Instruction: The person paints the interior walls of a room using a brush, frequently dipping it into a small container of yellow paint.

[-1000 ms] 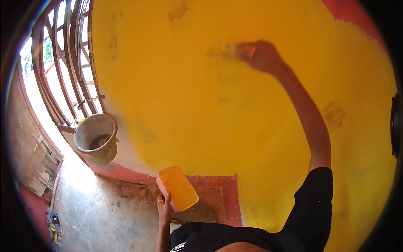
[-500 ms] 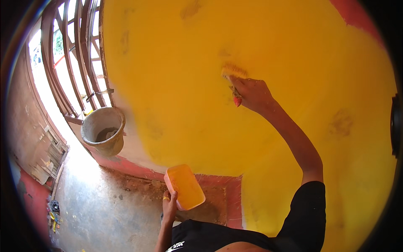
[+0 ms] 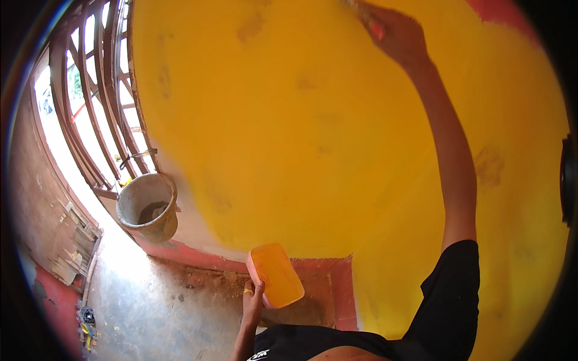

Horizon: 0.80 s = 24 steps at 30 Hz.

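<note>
While the left hand [image 3: 253, 295] grips a shallow rectangular container [image 3: 251, 269] low in the view, the right hand [image 3: 402, 35] reaches high up along a yellow wall [image 3: 271, 150], its fingers curled around a paintbrush [image 3: 377, 30]. The brush's red handle end shows beside the palm; its head is blurred at the top edge, so whether the bristles touch the wall cannot be told. The left thumb lies along the container's near side, and the other fingers are mostly hidden. Orange-yellow paint [image 3: 278, 277] fills the container, which is pinkish on its outer side and tilts in the view. Dark smudges mark the wall, which has a red border [image 3: 344, 295] at its foot. To the left, a grey bucket [image 3: 162, 230] stands beneath brown window bars [image 3: 110, 90], above a worn concrete floor [image 3: 150, 307]. A black sleeve [image 3: 453, 286] covers the right upper arm.
</note>
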Each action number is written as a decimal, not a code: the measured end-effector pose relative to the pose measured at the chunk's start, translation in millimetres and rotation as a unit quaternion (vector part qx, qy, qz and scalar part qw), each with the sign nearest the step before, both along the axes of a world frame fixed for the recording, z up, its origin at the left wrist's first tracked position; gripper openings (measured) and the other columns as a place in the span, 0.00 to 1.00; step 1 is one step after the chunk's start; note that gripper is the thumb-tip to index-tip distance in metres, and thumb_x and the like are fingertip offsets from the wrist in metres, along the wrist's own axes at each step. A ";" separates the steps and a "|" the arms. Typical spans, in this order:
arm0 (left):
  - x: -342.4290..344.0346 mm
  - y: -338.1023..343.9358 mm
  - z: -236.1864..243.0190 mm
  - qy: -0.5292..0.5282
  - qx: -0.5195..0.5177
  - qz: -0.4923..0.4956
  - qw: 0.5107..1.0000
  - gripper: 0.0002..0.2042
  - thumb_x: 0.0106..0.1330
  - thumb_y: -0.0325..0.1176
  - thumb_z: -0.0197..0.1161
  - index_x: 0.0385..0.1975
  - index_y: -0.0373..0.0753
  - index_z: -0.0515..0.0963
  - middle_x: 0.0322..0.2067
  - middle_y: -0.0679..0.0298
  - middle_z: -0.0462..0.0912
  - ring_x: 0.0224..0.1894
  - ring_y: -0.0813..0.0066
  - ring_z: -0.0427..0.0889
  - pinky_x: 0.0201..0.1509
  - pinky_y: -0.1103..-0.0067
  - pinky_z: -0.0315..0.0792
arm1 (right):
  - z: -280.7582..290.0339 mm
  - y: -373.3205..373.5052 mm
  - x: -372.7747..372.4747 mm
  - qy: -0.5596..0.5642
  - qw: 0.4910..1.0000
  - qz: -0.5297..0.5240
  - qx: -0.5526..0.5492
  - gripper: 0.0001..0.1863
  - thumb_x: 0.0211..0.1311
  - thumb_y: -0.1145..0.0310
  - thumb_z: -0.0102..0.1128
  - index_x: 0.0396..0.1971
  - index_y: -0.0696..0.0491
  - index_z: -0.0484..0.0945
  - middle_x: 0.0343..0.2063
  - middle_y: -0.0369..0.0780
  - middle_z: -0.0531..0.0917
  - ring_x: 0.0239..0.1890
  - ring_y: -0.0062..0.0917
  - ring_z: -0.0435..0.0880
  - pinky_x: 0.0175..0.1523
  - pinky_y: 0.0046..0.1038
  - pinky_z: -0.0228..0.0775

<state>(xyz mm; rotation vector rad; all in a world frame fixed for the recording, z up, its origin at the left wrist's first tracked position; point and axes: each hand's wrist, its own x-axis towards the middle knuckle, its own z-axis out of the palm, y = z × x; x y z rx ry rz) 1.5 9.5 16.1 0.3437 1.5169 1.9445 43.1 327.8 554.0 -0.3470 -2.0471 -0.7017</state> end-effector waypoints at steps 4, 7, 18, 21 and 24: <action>-5.9 7.2 -14.7 -0.020 0.030 -0.010 0.999 0.22 0.70 0.44 0.56 0.50 0.28 0.68 0.43 0.56 0.78 0.43 0.72 0.77 0.45 0.78 0.72 | -104.1 31.0 -11.2 -0.093 0.991 0.075 0.052 0.22 0.61 0.59 0.58 0.56 0.41 0.74 0.36 0.37 0.85 0.39 0.31 0.84 0.40 0.32 0.76; -6.0 6.4 -9.2 -0.015 0.052 -0.018 0.998 0.23 0.70 0.44 0.56 0.51 0.27 0.68 0.44 0.54 0.78 0.46 0.70 0.77 0.48 0.77 0.71 | -163.8 -10.6 -2.2 -0.222 0.974 0.030 -0.041 0.21 0.60 0.61 0.59 0.54 0.43 0.74 0.37 0.35 0.85 0.37 0.29 0.84 0.37 0.31 0.77; 0.1 -3.1 11.7 -0.029 0.014 0.025 0.999 0.26 0.69 0.44 0.57 0.58 0.29 0.66 0.51 0.56 0.75 0.54 0.69 0.73 0.58 0.75 0.67 | -356.4 -88.3 63.4 0.029 0.690 0.294 -0.661 0.09 0.63 0.68 0.60 0.39 0.57 0.77 0.28 0.33 0.81 0.29 0.14 0.78 0.32 0.20 0.73; 8.8 -12.0 28.0 -0.009 -0.008 0.052 0.999 0.25 0.69 0.43 0.57 0.56 0.29 0.66 0.50 0.56 0.75 0.53 0.69 0.72 0.58 0.76 0.66 | -395.0 -127.3 69.6 0.057 0.602 0.272 -0.749 0.08 0.62 0.69 0.60 0.36 0.58 0.77 0.25 0.33 0.80 0.29 0.14 0.79 0.34 0.19 0.72; -3.6 7.5 21.8 -0.009 -0.045 0.019 0.999 0.23 0.69 0.42 0.58 0.54 0.28 0.67 0.45 0.57 0.76 0.48 0.72 0.73 0.53 0.77 0.68 | -424.0 -131.1 65.7 0.107 0.667 0.257 -0.692 0.07 0.63 0.69 0.59 0.33 0.58 0.77 0.24 0.33 0.80 0.27 0.14 0.78 0.33 0.20 0.71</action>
